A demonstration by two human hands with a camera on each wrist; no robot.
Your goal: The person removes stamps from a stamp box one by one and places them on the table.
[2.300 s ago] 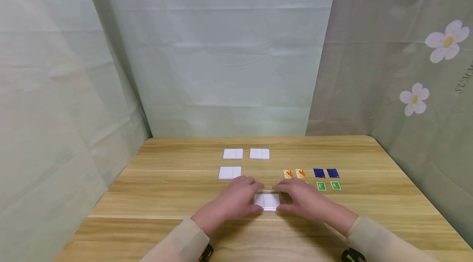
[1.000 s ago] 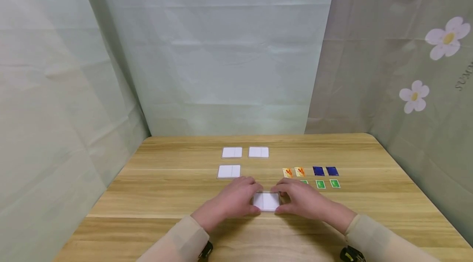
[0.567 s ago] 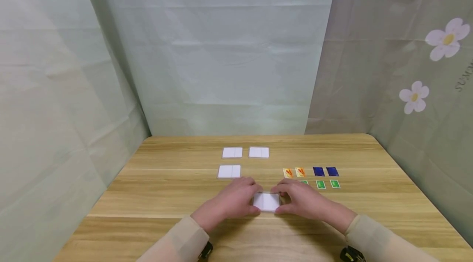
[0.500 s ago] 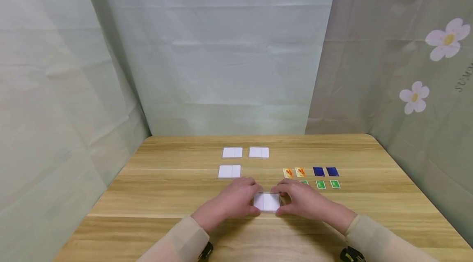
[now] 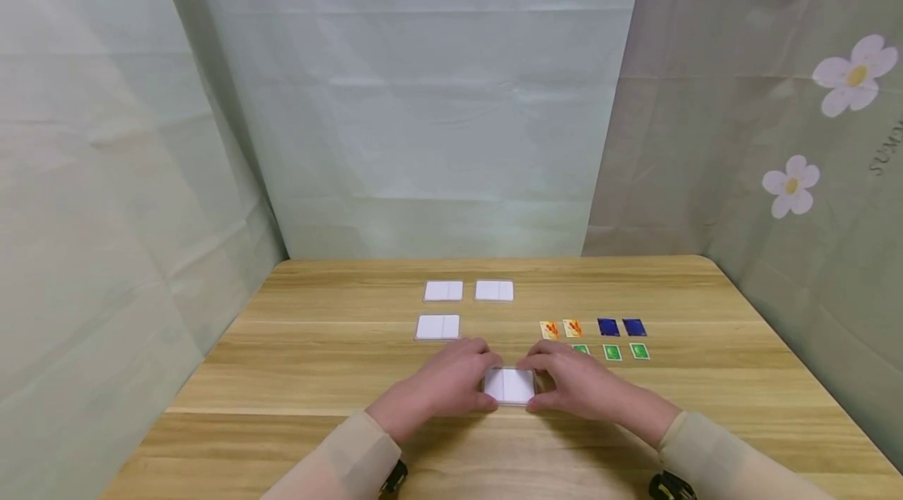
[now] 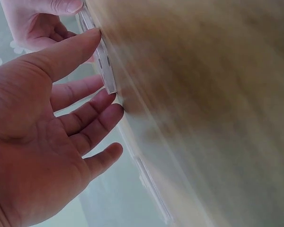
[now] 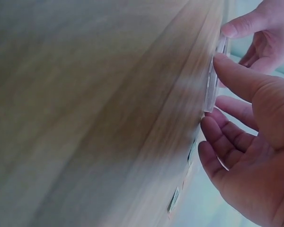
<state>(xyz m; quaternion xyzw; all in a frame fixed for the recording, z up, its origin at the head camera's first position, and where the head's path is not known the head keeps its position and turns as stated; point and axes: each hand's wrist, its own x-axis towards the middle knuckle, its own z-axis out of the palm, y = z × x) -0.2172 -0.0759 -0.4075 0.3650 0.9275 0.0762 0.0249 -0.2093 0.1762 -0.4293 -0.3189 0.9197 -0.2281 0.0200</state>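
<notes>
Both hands hold one flat, white rectangular case with clear edges (image 5: 509, 386), low in the middle of the tabletop. A thin line crosses its white face. My left hand (image 5: 451, 381) grips the left end, thumb at the near edge and fingertips at the far side. In the left wrist view, the left thumb (image 6: 80, 49) lies against the clear edge of the case (image 6: 104, 66). My right hand (image 5: 582, 382) grips the right end in the same way. The right wrist view shows the case edge-on (image 7: 211, 85), close to the wood, between the right thumb and fingers.
Three similar white cases lie beyond the hands: one at the back left (image 5: 444, 291), one beside it (image 5: 495, 291), one nearer (image 5: 437, 327). To the right are orange squares (image 5: 572, 328), dark blue squares (image 5: 609, 327) and green squares (image 5: 612, 353). Fabric walls surround the wooden table (image 5: 317, 375).
Both hands keep their grip on the case and have hardly moved. A double line seen along the case's near edge at first is less distinct now. The head view has shifted slightly.
</notes>
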